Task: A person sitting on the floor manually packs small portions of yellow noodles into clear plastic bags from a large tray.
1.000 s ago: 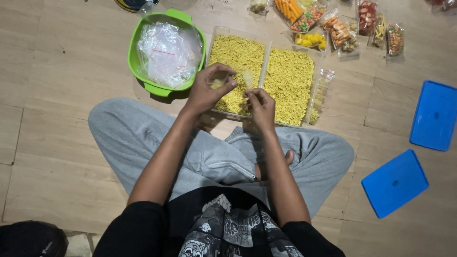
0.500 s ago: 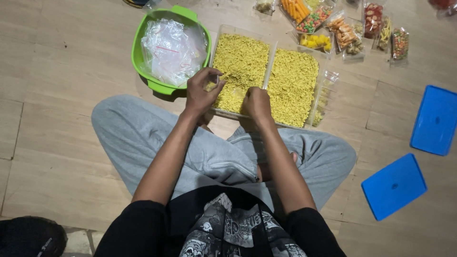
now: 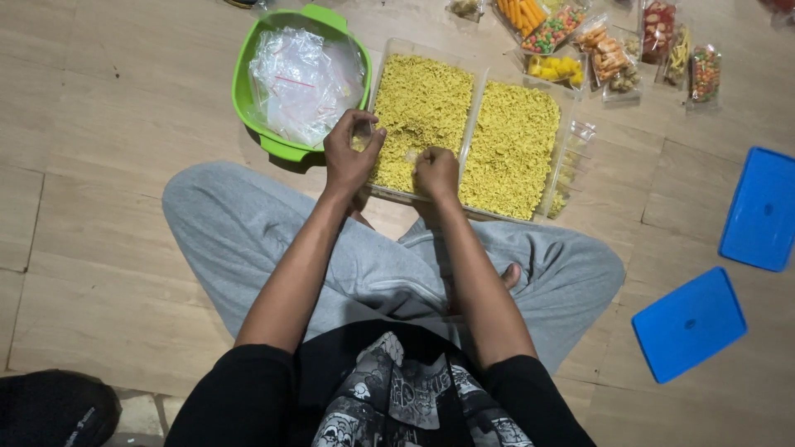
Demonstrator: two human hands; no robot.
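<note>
Fingers (image 3: 358, 136) of the left hand (image 3: 348, 157) curl round a small clear plastic bag (image 3: 362, 132), pinched at its mouth over the near corner of the left clear tray (image 3: 383, 62); the right hand (image 3: 436, 171) is clenched just beside it, knuckles up, resting on the yellow crumbly snack (image 3: 422, 108) in that tray, though whether it grips a pinch of snack I cannot tell; a second tray of the same snack (image 3: 509, 145) lies touching on the right; a green tub (image 3: 248, 58) of empty clear bags stands left of the trays, on the wooden floor (image 3: 99, 124); filled snack packets (image 3: 609, 58) lie beyond, two blue lids (image 3: 687, 323) well apart to the right; the bag looks thin, limp and slippery, best held at the rim; the snack seems light, brittle, easily crushed
</note>
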